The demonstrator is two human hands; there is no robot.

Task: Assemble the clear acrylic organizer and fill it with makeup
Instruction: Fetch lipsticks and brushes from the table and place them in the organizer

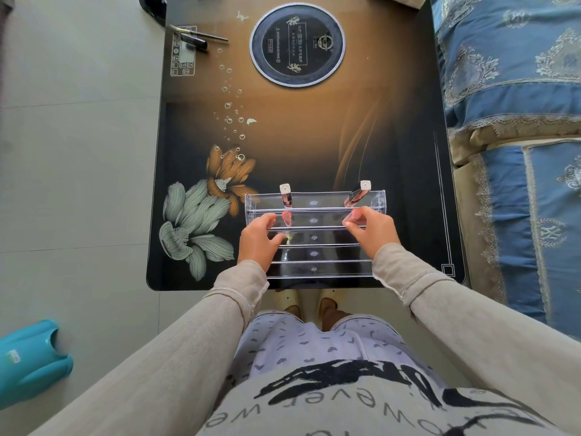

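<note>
Head: organizer (314, 253) gripped under L hand (257, 242), R hand (373, 232).

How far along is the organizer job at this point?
Done: the acrylic organizer stands assembled, two lip gloss tubes in its back tier. In hand: left hand grips a middle tier, right hand rests by the right tube. Left: front tiers hold nothing; pens lie at the table's far left corner.

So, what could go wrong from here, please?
The organizer sits at the near table edge; a pull from the left hand and right hand holding it could drag it off. The left lip gloss and the leaning right lip gloss stand in the back row; a jolt might topple them.
</note>
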